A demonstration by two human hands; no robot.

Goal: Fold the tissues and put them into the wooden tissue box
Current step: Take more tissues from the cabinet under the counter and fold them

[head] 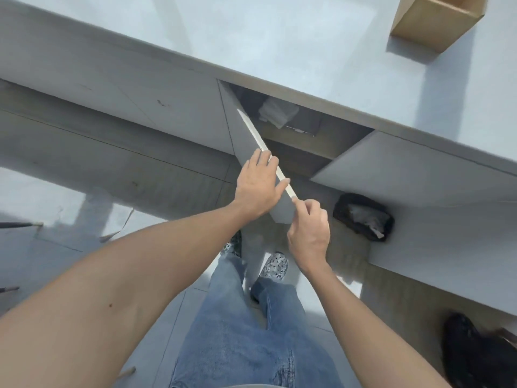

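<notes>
A grey cabinet door point(246, 135) under the counter stands swung open toward me. My left hand point(258, 184) lies flat over its top edge, fingers wrapped on it. My right hand point(309, 228) is just right of the door's near corner, fingers curled, fingertips touching the edge. Inside the open compartment lies a white pack of tissues point(278, 112) on a dark object. The wooden tissue box point(436, 19) stands on the counter at the top right, partly cut off by the frame.
The pale counter top point(251, 37) runs diagonally across the top. A black bag with white paper in it point(363, 217) sits on the floor to the right, another dark bag point(475, 354) at the lower right. My legs and shoes are below.
</notes>
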